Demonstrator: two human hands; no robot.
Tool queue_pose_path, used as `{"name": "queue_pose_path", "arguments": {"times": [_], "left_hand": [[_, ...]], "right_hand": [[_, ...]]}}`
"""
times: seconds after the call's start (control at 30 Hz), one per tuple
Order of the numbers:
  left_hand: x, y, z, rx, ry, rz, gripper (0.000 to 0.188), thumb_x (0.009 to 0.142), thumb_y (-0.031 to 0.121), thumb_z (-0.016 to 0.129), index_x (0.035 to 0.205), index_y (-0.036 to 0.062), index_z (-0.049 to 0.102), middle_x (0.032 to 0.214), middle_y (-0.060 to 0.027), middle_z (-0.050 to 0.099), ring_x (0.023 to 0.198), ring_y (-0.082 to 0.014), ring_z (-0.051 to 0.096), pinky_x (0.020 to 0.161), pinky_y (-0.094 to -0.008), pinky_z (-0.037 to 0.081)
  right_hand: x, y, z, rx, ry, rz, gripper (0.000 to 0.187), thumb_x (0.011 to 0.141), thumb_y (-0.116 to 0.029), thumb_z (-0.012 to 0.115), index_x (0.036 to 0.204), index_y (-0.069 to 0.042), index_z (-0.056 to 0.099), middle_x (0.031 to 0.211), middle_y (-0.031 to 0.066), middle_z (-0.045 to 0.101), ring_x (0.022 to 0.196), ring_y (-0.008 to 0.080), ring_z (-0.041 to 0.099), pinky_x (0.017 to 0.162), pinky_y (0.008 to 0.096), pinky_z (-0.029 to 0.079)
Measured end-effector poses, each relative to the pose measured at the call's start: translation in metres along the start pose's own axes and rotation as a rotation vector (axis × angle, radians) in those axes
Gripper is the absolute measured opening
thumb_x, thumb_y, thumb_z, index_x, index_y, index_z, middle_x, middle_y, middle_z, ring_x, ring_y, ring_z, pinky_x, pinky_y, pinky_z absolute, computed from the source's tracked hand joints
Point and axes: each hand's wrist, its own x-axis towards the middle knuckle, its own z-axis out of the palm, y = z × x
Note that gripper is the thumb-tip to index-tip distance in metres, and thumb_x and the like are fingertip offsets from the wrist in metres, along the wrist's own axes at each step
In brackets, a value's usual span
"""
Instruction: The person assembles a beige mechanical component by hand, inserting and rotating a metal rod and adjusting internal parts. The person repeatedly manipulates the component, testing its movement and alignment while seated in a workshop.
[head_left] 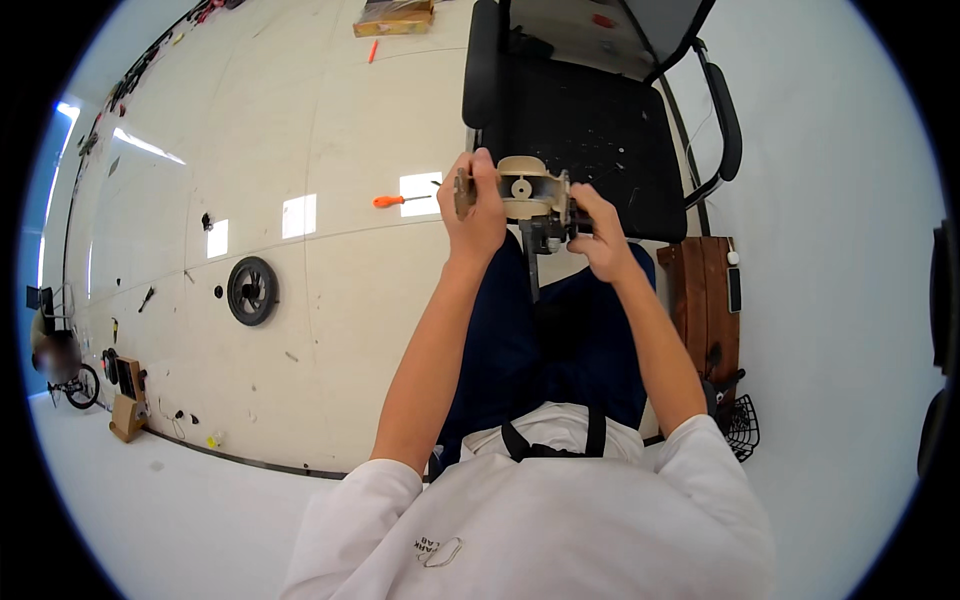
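Observation:
A beige mechanical part (522, 168) with a round hub in its middle is held up in front of the black chair seat, above my lap. A dark metal bracket and stem (530, 262) hang from its underside. My left hand (474, 212) is closed round its left end, where a brownish jagged-edged piece shows past the fingers. On the other side my right hand (602, 238) grips the dark right end with thumb and fingers; the exact spot under the fingertips is hidden. An orange-handled screwdriver (388, 201) lies on the floor left of my left hand.
A black office chair (610, 150) with armrests stands ahead. A black wheel (252, 291) lies on the pale tiled floor. To the right are a wooden bench (708, 320) and wire basket (742, 428). A yellowish box (394, 18) lies beyond. Another person (56, 352) is far left.

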Motion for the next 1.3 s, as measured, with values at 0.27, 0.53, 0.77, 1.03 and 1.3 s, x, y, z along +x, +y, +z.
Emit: {"name": "queue_pose_path", "arguments": {"times": [0.27, 0.53, 0.77, 1.03, 1.3], "left_hand": [[-0.005, -0.001, 0.004, -0.037, -0.056, 0.027, 0.036, 0.099, 0.019, 0.050, 0.067, 0.0027, 0.044, 0.057, -0.0012, 0.044, 0.053, -0.0058, 0.038, 0.049, -0.0253, 0.030], [-0.007, -0.001, 0.000, -0.038, -0.039, 0.044, 0.035, 0.098, 0.018, 0.050, 0.067, 0.0015, 0.045, 0.057, -0.0022, 0.046, 0.054, -0.0062, 0.039, 0.050, -0.0251, 0.032], [-0.007, -0.001, 0.002, -0.028, -0.078, 0.050, 0.036, 0.098, 0.019, 0.050, 0.067, 0.0014, 0.045, 0.057, -0.0023, 0.045, 0.054, -0.0071, 0.038, 0.051, -0.0254, 0.032], [-0.010, 0.000, 0.005, -0.030, -0.098, 0.070, 0.034, 0.098, 0.018, 0.050, 0.069, 0.0003, 0.046, 0.057, -0.0027, 0.045, 0.054, -0.0072, 0.038, 0.050, -0.0255, 0.032], [-0.005, -0.004, 0.003, -0.044, -0.043, 0.042, 0.037, 0.097, 0.019, 0.050, 0.065, 0.0009, 0.049, 0.057, -0.0029, 0.050, 0.053, -0.0076, 0.042, 0.051, -0.0256, 0.035]], "right_hand": [[0.047, -0.007, -0.032, 0.283, 0.179, 0.507, 0.043, 0.094, -0.035, 0.061, 0.115, 0.002, 0.055, 0.113, 0.0145, 0.063, 0.106, 0.0249, 0.062, 0.088, 0.0338, 0.050], [-0.039, -0.111, 0.020, -0.235, 0.256, 0.158, 0.096, 0.068, -0.025, 0.085, 0.145, -0.004, 0.031, 0.144, 0.0206, 0.041, 0.131, 0.0344, 0.044, 0.109, 0.0441, 0.035], [-0.041, -0.016, 0.008, -0.047, 0.340, 0.553, 0.063, 0.084, -0.019, 0.073, 0.137, -0.006, 0.041, 0.131, 0.0174, 0.054, 0.120, 0.0300, 0.054, 0.097, 0.0423, 0.045], [0.001, -0.057, -0.021, 0.592, 0.330, 0.495, 0.063, 0.082, -0.015, 0.074, 0.136, -0.004, 0.043, 0.134, 0.0160, 0.050, 0.122, 0.0257, 0.052, 0.098, 0.0397, 0.046], [-0.059, -0.063, 0.007, -0.126, 0.067, 0.496, 0.090, 0.071, -0.025, 0.083, 0.145, -0.008, 0.034, 0.142, 0.0149, 0.046, 0.130, 0.0317, 0.045, 0.108, 0.0431, 0.037]]}}
